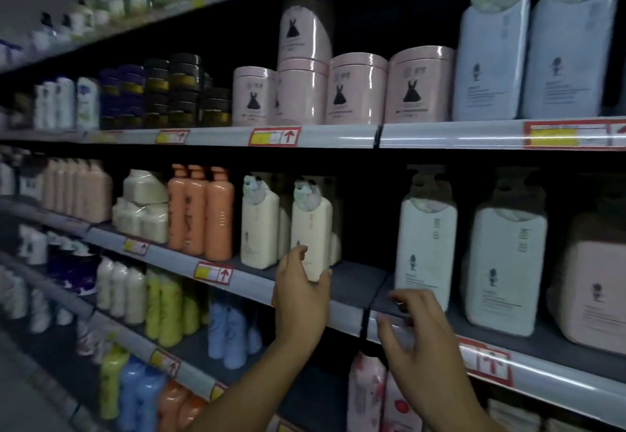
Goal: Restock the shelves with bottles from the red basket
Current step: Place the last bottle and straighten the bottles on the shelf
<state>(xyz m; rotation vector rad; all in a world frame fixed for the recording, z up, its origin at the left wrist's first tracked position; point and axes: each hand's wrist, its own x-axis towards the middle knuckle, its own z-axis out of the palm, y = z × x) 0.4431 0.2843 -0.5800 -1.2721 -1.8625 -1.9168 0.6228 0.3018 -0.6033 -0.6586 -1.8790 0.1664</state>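
Shop aisle, dim and motion-blurred. The person faces a stocked shelf (349, 309) at chest height.

The left hand (299, 291) grips the base of a cream bottle (311, 232), thumb on the near side and fingers wrapped round the lower front corner. The bottle stands upright at the front edge, just beside a matching cream bottle (259, 225) to its left. Judged: holding low lets the hand slide or square the bottle into line with its neighbour, label outward.

The right hand (416, 333) is empty, fingers spread and loosely curled, hovering at the shelf lip close to the base of a larger white bottle (425, 248). Whether the fingertips touch the lip cannot be told. It looks ready to steady or to reach next.

A bare patch of shelf lies between the cream bottle and the white one, likely the gap being filled.

Price tag (213, 273) sits on the rail below the row, so fronts flush with the edge keep product over label.

The red basket is out of view; how many bottles remain cannot be judged.
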